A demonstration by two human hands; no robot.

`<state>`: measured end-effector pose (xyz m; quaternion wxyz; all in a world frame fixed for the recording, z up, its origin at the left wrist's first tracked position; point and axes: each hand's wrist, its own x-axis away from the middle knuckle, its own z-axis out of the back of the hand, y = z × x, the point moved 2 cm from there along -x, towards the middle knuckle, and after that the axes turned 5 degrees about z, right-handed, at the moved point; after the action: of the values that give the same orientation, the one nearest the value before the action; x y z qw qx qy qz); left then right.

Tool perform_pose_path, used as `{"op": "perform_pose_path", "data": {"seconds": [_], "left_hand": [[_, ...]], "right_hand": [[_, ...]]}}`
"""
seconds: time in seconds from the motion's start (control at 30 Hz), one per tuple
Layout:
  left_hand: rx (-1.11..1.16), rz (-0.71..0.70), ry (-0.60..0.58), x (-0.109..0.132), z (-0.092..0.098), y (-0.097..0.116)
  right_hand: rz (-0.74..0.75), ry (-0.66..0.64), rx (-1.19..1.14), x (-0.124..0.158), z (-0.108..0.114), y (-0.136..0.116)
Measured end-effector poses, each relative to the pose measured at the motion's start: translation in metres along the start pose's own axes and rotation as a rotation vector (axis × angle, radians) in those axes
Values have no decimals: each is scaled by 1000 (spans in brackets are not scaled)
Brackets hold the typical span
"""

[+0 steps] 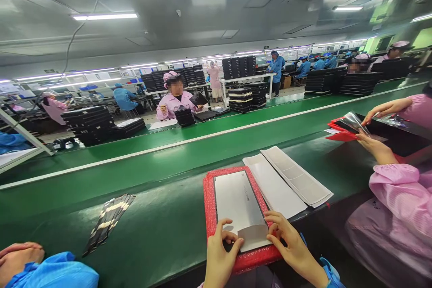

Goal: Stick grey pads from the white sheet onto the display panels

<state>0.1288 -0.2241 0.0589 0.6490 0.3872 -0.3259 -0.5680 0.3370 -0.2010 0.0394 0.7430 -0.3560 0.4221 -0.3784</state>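
Observation:
A flat silver panel [232, 198] with a dark rim lies on a stack of red bubble-wrap sheets [209, 207] in front of me. Across its near end sits a small grey rectangular sticker [253, 236], its upper edge slightly curved. My left hand [222, 249] pinches the sticker's left edge between thumb and fingers; something small and dark shows under that hand. At the opposite edge, my right hand [292, 245] has its thumb and fingers closed on the sticker's right side. Right of the wrap lie a white sheet [273, 184] and a sheet of similar grey stickers [295, 175].
Black strips with pale bands [110, 220] lie left on the green bench [162, 229]. A co-worker's hand [20, 254] rests at lower left. At right, another person's hands [380, 144] handle clear film over red wrap. Black stacks [89, 123] stand across the bench.

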Motion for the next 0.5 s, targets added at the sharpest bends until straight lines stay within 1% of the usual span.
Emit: {"op": "perform_pose_path", "data": {"seconds": [0.17, 0.23, 0.3, 0.4, 0.43, 0.47, 0.5], "left_hand": [[-35, -30, -5, 0, -1, 0], [-89, -79, 37, 2, -3, -4], [-196, -172, 175, 7, -5, -11], [-415, -357, 510, 20, -13, -23], [-489, -425, 613, 24, -18, -26], [-563, -504, 685, 28, -24, -28], [-636, -596, 721, 31, -32, -29]], "right_hand": [[66, -29, 116, 0, 1, 0], [93, -17, 230, 2, 2, 1], [120, 44, 411, 5, 3, 1], [175, 224, 702, 15, -3, 0], [220, 268, 775, 19, -8, 0], [292, 287, 833, 23, -15, -1], [383, 274, 880, 26, -23, -1]]}}
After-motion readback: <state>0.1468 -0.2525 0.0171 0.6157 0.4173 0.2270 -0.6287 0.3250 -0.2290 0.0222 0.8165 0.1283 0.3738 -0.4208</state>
